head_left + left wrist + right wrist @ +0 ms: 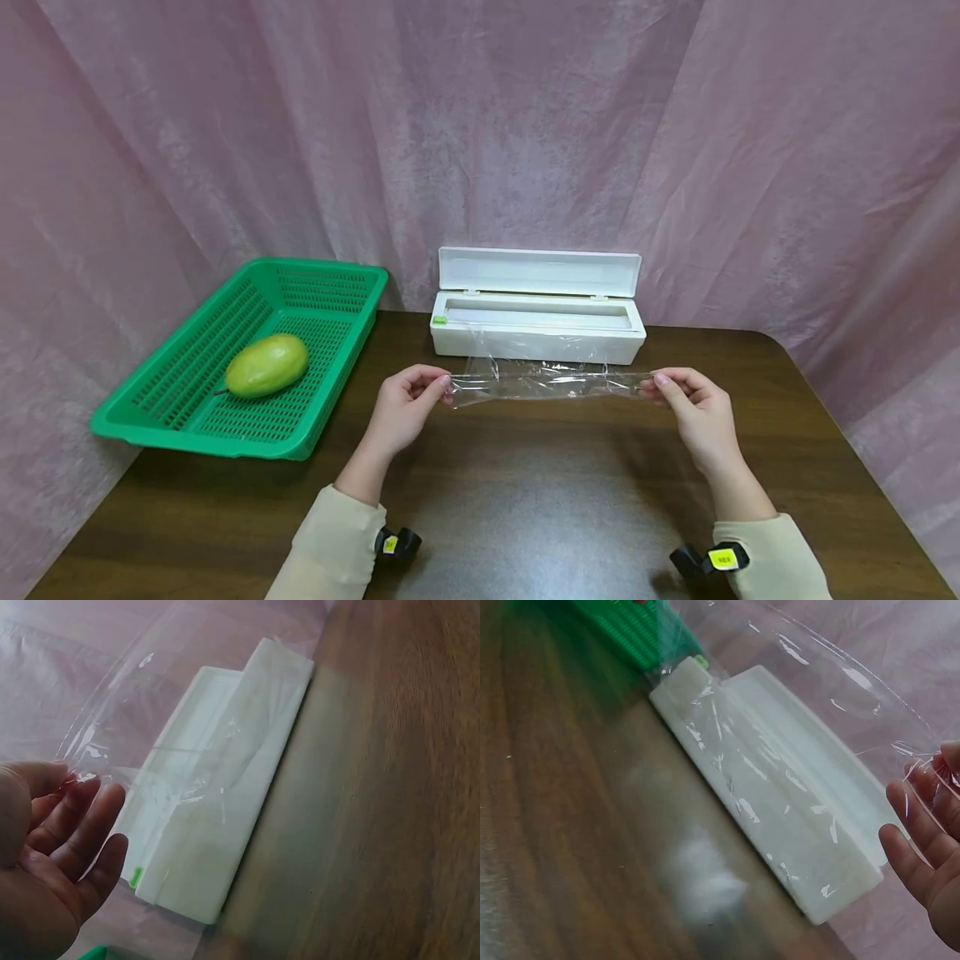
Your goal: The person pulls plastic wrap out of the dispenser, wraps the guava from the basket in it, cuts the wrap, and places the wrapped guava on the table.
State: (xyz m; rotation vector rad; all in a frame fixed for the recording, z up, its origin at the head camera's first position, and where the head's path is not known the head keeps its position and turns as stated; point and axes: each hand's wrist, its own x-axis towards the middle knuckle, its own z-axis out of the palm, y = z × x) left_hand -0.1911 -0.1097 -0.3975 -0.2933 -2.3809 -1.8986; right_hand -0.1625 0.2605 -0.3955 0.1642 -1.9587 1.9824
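A sheet of clear plastic wrap (547, 385) stretches between both hands, in front of a white wrap dispenser box (536, 343) whose lid (538, 272) stands raised. My left hand (405, 404) pinches the wrap's left corner between thumb and index finger, the other fingers loosely bent in the left wrist view. At the opposite corner, my right hand (699, 417) pinches the film the same way. The wrap runs back toward the dispenser's front. In the right wrist view the film (832, 667) looks taut along its edge and wrinkled over the box (765, 795).
On the left, a green plastic basket (307, 446) holds a yellow-green oval fruit (266, 365) with a short stem. A small green piece (439, 320) sits at the dispenser's left end. Behind the dark wooden table (525, 500) hangs a pink curtain (525, 125).
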